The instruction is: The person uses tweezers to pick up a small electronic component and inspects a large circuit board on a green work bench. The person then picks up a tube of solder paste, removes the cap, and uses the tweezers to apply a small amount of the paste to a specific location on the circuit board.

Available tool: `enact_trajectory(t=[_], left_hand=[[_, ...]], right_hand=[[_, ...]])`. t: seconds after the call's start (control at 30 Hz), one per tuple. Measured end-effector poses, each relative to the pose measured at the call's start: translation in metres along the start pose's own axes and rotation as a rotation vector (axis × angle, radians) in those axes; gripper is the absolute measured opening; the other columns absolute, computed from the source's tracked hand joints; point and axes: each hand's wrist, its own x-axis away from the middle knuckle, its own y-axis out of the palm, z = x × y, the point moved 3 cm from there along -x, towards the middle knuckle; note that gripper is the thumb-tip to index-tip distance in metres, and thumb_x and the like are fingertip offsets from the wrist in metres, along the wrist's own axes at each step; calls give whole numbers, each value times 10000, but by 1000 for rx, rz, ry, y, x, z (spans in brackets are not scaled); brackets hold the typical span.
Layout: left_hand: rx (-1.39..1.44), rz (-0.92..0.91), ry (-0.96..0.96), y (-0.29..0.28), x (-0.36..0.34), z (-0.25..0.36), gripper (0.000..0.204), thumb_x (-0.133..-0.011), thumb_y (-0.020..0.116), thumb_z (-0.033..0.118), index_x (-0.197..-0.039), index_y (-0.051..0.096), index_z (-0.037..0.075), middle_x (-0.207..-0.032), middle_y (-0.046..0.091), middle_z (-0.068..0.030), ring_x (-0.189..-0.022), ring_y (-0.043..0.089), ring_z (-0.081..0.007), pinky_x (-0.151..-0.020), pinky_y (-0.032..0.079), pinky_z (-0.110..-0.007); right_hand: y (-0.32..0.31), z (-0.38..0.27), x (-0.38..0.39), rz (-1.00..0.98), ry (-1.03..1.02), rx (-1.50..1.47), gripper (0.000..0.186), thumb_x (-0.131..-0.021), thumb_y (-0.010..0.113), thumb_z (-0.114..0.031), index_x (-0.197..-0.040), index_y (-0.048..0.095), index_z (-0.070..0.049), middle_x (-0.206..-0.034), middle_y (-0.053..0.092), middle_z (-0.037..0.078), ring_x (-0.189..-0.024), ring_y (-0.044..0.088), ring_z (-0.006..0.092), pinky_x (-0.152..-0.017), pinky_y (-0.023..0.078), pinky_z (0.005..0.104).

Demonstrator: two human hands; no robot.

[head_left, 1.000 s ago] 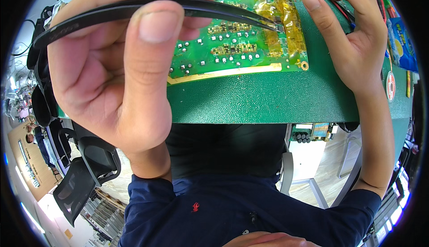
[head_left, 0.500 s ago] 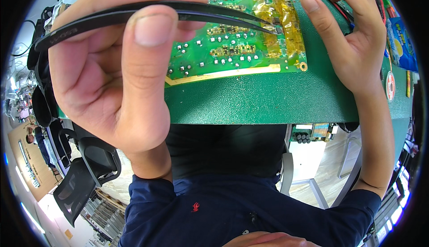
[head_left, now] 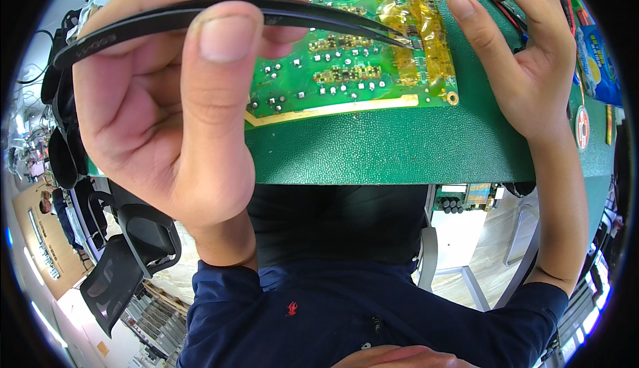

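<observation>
My left hand [head_left: 166, 101] is closed around black curved tweezers [head_left: 299, 13], pinched between thumb and fingers. The tweezers' tips meet a small dark chip [head_left: 417, 44] at the right side of a green circuit board [head_left: 293, 91]. Amber tape [head_left: 434, 48] covers the board around that chip, with a bare strip between. Beside the board's right edge is my right hand [head_left: 522, 55], its thumb stretched out and apart from the fingers. Some of its fingertips are cut off by the top of the picture, and nothing shows in its grasp.
The board lies on a green textured mat [head_left: 373, 145]. Red and black wires [head_left: 509, 16] run behind my right hand. Further right are a blue packet [head_left: 598, 65] and a small round spool [head_left: 582, 128]. A black chair [head_left: 126, 255] stands at lower left.
The two arms of the tweezers have come closer together, and their rear end has shifted slightly. My right hand has stayed in place.
</observation>
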Motion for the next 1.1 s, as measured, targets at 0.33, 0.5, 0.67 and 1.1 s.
enact_trajectory(t=[0.33, 0.5, 0.67, 1.1], left_hand=[[-11, -5, -6, 0, 0, 1, 226, -973, 444, 50, -1137, 501, -95, -993, 621, -298, -811, 656, -293, -692, 548, -350], [12, -4, -11, -1, 0, -2, 228, -974, 443, 54, -1138, 501, -94, -998, 620, -297, -814, 656, -292, -700, 543, -349], [14, -10, -15, 0, 0, -2, 228, -975, 444, 56, -1136, 500, -94, -1018, 614, -299, -819, 657, -291, -703, 539, -347], [-2, -3, -23, 1, 0, -1, 222, -974, 447, 57, -1126, 504, -95, -1025, 614, -297, -823, 662, -280, -708, 538, -342]], right_hand=[[2, -5, -2, 99, 43, -223, 252, -775, 676, -189, -904, 630, 22, -1000, 533, 186, -818, 503, 195, -790, 390, 321], [6, 7, -1, 118, -134, -120, 255, -775, 676, -191, -907, 629, 23, -1001, 532, 190, -825, 506, 201, -763, 390, 310], [4, -5, 1, 100, -8, -80, 256, -776, 675, -190, -908, 628, 24, -1002, 531, 193, -844, 512, 212, -764, 390, 313], [4, 0, 0, 97, -73, -75, 254, -773, 674, -190, -895, 631, 28, -992, 532, 203, -904, 528, 253, -844, 386, 352]])
